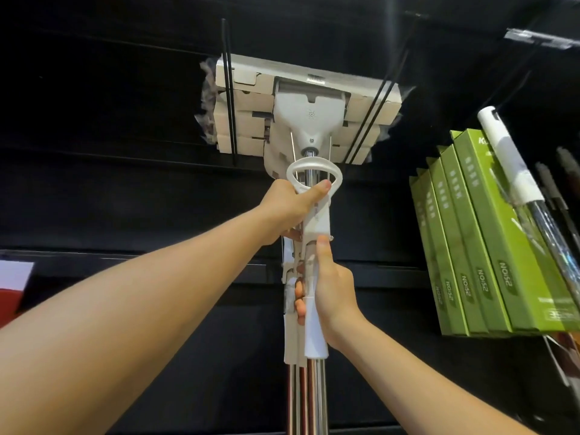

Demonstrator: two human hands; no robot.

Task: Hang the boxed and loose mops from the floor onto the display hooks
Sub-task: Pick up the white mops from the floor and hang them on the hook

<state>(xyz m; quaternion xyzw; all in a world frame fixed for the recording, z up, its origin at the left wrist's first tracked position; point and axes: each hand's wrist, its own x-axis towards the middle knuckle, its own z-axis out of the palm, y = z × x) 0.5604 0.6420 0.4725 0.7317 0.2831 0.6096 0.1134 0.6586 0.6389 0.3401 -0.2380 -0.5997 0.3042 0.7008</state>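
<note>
Both hands are gripping one mop (309, 127) raised toward the black display wall. The left hand (290, 208) is sitting higher, its fingers curled tight around the white plastic slider just under the oval ring handle (314, 172), with the thumb lying up along the ring's lower edge. The right hand (332, 293) is sitting lower, its fingers (299, 304) wrapping fully around the white sleeve of the shaft so that the fingertips are showing on the left side, while the thumb is pressing flat up the front of the sleeve. Neither hand is loosened; both are clenched on the mop.

The mop's head is a smooth, white, trapezoid plastic piece narrowing to a collar, and below it a polished chrome pole (314, 400) is running down past the bottom edge. Pale cardboard boxes (241, 102), matte and folded, are stacked behind the head, wrapped in crinkled clear film at the sides. They are resting between two thin black metal hooks (230, 98), which are reaching out from the wall on either side of the head.

To the right, several glossy olive-green boxes (489, 233) are hanging in a row, and a white-capped handle in clear wrap (508, 155) is leaning across them.
</note>
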